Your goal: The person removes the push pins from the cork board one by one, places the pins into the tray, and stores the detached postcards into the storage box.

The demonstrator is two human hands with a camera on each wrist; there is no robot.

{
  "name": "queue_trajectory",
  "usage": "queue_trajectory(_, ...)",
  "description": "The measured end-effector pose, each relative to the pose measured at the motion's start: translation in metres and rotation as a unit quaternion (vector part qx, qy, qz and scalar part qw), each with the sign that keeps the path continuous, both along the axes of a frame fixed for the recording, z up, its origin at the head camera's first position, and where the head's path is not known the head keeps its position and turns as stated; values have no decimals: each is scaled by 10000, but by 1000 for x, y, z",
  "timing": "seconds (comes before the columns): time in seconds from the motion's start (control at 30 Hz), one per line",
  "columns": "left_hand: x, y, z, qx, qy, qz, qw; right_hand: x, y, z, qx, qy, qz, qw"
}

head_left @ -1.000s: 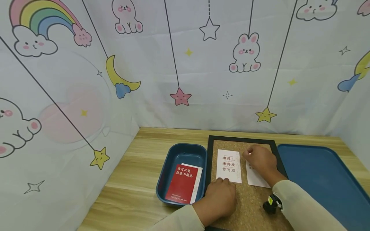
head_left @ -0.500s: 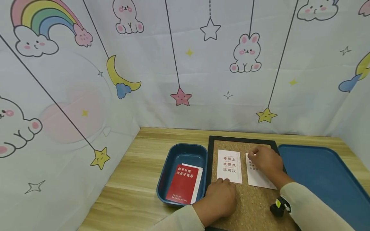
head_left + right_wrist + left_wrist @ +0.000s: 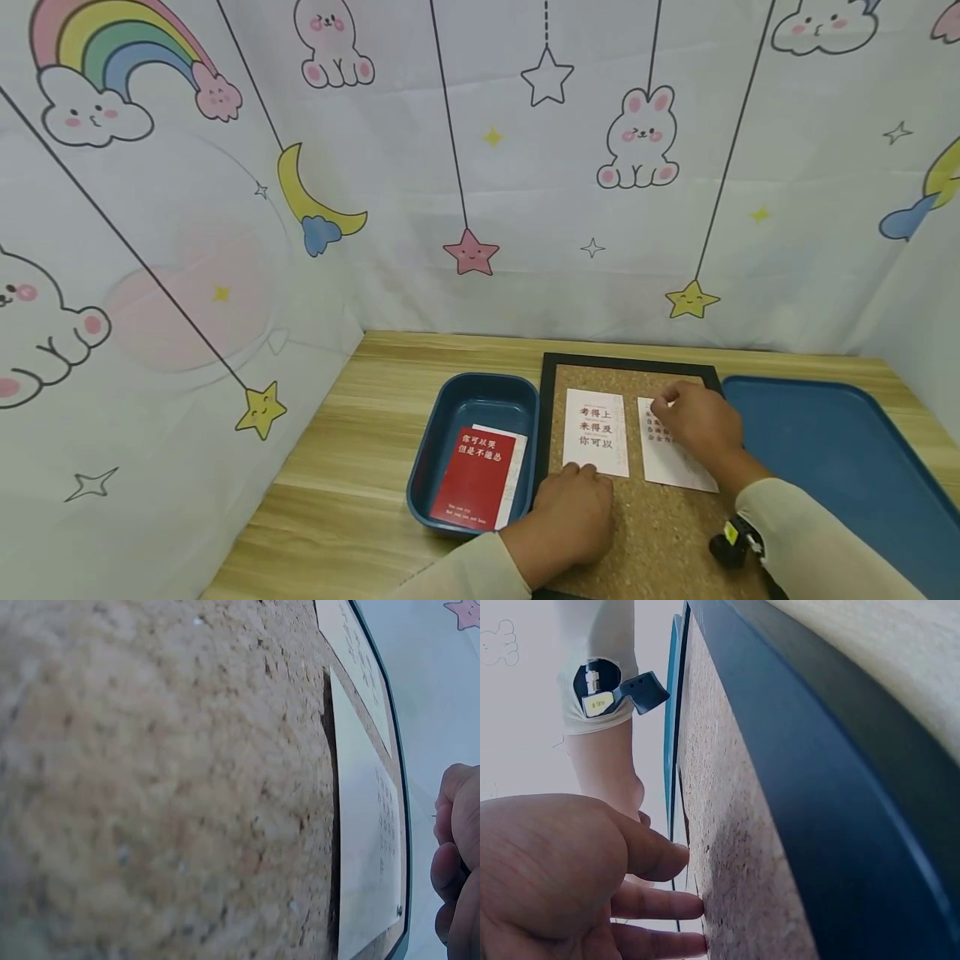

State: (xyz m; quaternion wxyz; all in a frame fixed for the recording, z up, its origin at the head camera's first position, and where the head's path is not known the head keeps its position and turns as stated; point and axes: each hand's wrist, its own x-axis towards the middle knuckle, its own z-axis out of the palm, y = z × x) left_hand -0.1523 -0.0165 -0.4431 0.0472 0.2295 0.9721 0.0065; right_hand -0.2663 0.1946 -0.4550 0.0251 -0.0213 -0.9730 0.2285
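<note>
A corkboard (image 3: 630, 533) in a black frame lies on the table, with a left white card (image 3: 596, 433) and a right white card (image 3: 671, 458) on it, both printed with characters. My left hand (image 3: 573, 512) rests on the board, its fingertips at the lower edge of the left card. Those fingers look fairly straight in the left wrist view. Over the upper part of the right card, my right hand (image 3: 701, 425) has its thumb and fingers pinched together. A thin needle point (image 3: 434, 816), like a pushpin's, sticks out between them; its head is hidden. Another small pin (image 3: 399, 910) stands at that card's edge.
A blue bin (image 3: 472, 400) with a red card (image 3: 472, 479) and a white card under it stands left of the board. On the right lies a flat blue tray (image 3: 817, 433). A patterned cloth (image 3: 525, 308) hangs behind and at both sides.
My right hand has moved to the right across the right card, uncovering more of its print and its left edge. The left hand has stayed in place.
</note>
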Motion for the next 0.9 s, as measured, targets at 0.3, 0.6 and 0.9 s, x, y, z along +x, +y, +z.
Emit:
queue_trajectory(0.3, 2, -1, 2, 29, -47, 18, 10000, 1, 10, -1, 71, 23, -31, 10000)
queue_trajectory(0.6, 1, -1, 3, 92, -106, 38, 9999, 1, 15, -1, 56, 114, 35, 9999)
queue_trajectory(0.9, 1, -1, 2, 127, -115, 14, 9999, 4, 26, -2, 85, 209, 20, 9997)
